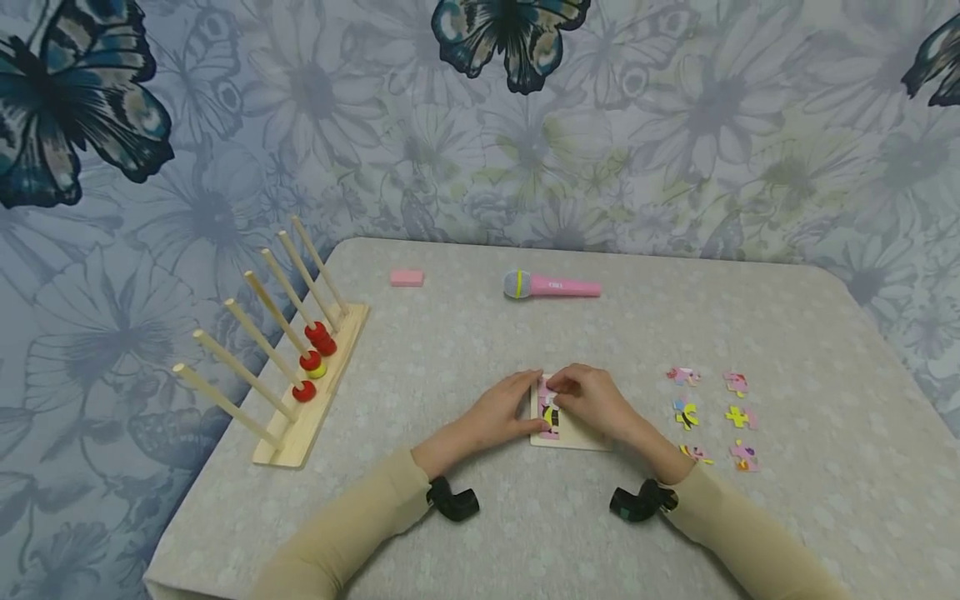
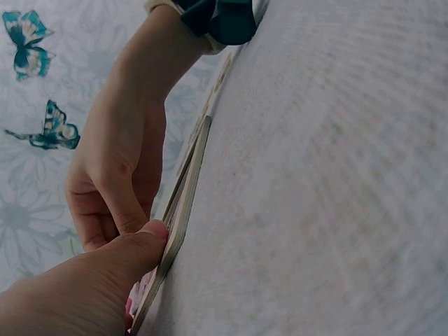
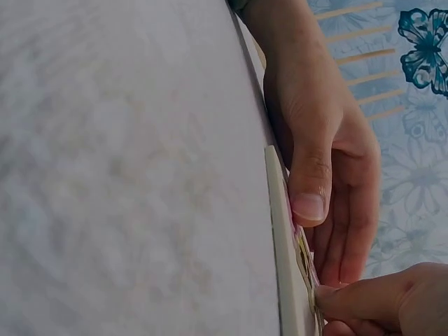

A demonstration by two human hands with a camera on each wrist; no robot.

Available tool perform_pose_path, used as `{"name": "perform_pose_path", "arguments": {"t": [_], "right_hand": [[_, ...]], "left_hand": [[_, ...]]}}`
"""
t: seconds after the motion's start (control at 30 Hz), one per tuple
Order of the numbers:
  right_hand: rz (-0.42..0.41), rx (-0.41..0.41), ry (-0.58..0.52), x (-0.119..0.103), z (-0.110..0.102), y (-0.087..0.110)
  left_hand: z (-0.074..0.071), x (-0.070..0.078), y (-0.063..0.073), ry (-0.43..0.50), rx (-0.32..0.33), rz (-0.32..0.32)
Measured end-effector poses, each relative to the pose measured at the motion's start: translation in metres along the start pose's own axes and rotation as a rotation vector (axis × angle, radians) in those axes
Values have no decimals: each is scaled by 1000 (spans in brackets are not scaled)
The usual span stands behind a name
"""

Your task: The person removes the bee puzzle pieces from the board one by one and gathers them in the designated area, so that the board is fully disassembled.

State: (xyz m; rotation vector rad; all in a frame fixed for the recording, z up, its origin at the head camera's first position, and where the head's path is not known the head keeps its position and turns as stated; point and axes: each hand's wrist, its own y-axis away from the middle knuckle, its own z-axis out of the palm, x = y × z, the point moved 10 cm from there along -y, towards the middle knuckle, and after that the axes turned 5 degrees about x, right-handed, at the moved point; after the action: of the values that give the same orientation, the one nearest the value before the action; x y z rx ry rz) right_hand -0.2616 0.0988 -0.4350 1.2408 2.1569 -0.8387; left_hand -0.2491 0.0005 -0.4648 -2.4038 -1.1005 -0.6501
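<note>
A small wooden puzzle board point(image 1: 581, 435) lies on the table, with pink, yellow and black jigsaw pieces point(image 1: 552, 423) along its left side. My left hand point(image 1: 491, 414) holds the board at its left side, thumb near the front corner and fingers toward the back. Over the board, my right hand point(image 1: 596, 402) has curled fingers and pinches a puzzle piece point(image 1: 550, 398) at the upper left, mostly covered by the fingertips. In the right wrist view, the left thumb point(image 3: 309, 204) rests on the board's edge close to the right fingertips.
Several loose puzzle pieces point(image 1: 737, 417) lie in two columns to the right. A wooden peg stand point(image 1: 318, 425) with red and yellow beads stands at left. Toward the back are a pink block point(image 1: 407, 278) and a pink toy microphone point(image 1: 562, 286). A patterned wall borders the table.
</note>
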Motion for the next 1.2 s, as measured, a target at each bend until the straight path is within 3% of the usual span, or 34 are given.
{"name": "perform_pose_path", "arguments": {"t": [0.17,0.3,0.5,0.63,0.83,0.97,1.2], "right_hand": [[-8,0,7,1,-2,-2],[-4,4,41,8,-24,-2],[52,32,158,53,-86,15],[77,6,178,77,-98,25],[72,13,200,86,-99,24],[57,35,181,66,-95,18],[6,-104,31,7,-32,13]], "left_hand": [[-1,0,0,-3,4,-4],[-2,0,0,-7,4,-8],[-2,4,-1,-5,-2,-3],[-1,3,1,-5,-12,-22],[3,2,2,0,-22,-26],[2,1,2,5,-16,-17],[-1,1,2,7,-5,-1]]}}
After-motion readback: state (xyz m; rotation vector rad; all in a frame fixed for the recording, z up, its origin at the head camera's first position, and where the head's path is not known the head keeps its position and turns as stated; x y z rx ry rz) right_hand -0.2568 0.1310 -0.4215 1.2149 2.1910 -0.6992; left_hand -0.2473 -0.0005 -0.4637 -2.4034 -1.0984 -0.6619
